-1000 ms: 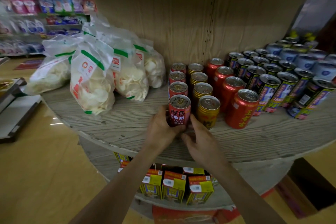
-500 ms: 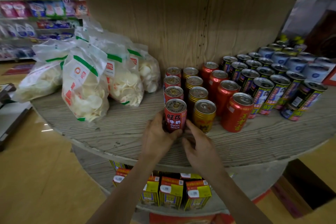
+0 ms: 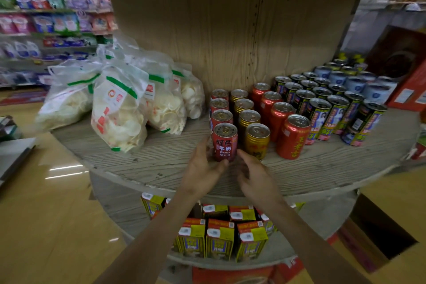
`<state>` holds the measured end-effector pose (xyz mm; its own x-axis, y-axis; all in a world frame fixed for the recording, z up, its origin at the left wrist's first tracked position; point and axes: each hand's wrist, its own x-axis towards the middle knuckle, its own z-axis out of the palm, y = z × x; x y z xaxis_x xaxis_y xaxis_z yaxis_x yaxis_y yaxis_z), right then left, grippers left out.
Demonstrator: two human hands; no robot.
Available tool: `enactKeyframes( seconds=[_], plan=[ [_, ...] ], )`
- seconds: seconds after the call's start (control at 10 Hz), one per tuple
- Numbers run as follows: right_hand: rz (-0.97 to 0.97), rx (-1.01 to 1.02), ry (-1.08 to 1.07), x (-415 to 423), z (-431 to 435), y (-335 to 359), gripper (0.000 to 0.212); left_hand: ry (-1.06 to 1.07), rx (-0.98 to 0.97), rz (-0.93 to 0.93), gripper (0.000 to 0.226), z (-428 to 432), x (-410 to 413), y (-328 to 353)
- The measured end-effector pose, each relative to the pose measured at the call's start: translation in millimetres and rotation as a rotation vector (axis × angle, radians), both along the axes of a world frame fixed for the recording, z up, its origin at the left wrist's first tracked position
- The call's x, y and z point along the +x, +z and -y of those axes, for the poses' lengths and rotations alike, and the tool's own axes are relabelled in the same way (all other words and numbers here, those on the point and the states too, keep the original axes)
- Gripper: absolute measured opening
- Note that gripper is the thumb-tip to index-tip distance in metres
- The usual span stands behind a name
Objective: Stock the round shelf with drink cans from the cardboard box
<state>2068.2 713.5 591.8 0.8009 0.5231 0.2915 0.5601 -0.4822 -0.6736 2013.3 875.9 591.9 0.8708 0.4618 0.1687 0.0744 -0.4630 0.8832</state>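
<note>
The red milk can (image 3: 224, 142) stands upright at the front of its row on the round shelf (image 3: 161, 159), in the same spot as a moment ago. The change is small: the right hand (image 3: 255, 175) has loosened and drawn a little back from the can's lower right side; its fingers are relaxed and hold nothing; one fingertip is just beside the can, and I cannot tell whether it touches. The left hand (image 3: 202, 168) keeps cupping the can's left side, thumb curled at its front base. Three more of its kind line up straight behind it; a gold can (image 3: 257, 143) stands just right of it; bags of white crackers (image 3: 119, 117) lie to its left. I judge this can placed and squared, with release next; the cardboard box is not clearly in view, so how many cans remain cannot be judged.
</note>
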Motion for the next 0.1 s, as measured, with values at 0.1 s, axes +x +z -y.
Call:
enactKeyframes(
  seconds=[0.1],
  plan=[
    [0.007,0.005,-0.002,-17.5,8.8,10.4,0.057,-0.012,0.075,0.038,0.072,8.3,-23.9,1.5]
  ],
)
